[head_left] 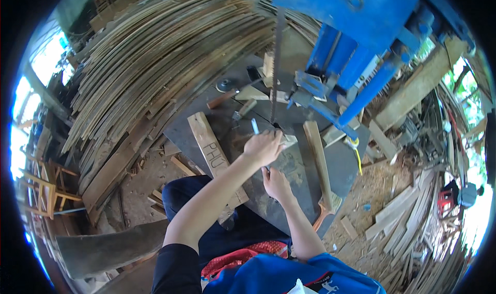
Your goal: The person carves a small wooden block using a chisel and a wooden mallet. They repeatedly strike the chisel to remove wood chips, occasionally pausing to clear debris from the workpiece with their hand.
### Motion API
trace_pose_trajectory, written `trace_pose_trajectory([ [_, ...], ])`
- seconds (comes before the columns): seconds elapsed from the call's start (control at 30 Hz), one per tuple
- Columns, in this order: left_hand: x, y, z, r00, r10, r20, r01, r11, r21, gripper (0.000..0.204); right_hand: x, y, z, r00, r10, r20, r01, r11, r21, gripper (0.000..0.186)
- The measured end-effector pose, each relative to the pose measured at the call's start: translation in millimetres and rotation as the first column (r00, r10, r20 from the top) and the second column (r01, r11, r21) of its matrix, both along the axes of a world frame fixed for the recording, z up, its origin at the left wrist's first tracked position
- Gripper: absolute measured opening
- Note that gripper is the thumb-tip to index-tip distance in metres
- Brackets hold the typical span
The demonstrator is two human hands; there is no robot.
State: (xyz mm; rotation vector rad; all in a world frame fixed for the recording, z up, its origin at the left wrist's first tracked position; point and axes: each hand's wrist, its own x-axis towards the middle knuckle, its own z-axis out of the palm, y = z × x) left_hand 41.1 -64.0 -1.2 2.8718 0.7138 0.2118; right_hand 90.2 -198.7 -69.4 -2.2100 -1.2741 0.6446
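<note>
My left hand [262, 148] has its fingers closed on a small pale wood block [289, 141] at the foot of the vertical saw blade [276, 66], on the dark metal machine table [237, 139]. Below it, my right hand [276, 185] grips a slim tool [266, 171], whose kind I cannot make out. A light-blue thin strip [254, 126] shows above my left hand. A marked plank [204, 141] lies on the left of the table, a long wooden bar [314, 149] on the right, and a brush [328, 206] at the near right corner.
The blue saw machine [351, 10] fills the upper right. Long stacked planks [144, 51] cover the left and back. Offcuts and tools [222, 97] lie on the table's far part. Wooden stool frames [54, 188] stand at left, scrap wood [392, 216] lies on the right floor.
</note>
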Motion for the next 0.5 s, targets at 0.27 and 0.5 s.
trace_pose_trajectory([
  [0.27,-0.9,-4.9,-6.2,0.983,-0.008,0.183,0.007,1.000,0.008,0.033,8.4,-1.3,-4.2,0.999,0.033,-0.007,-0.033,0.999,-0.030,0.051],
  [0.5,-7.4,-4.4,9.3,0.993,0.042,0.110,-0.023,0.985,-0.169,0.036,3.6,-1.3,-1.8,1.000,0.024,0.011,-0.023,0.999,-0.023,0.052],
])
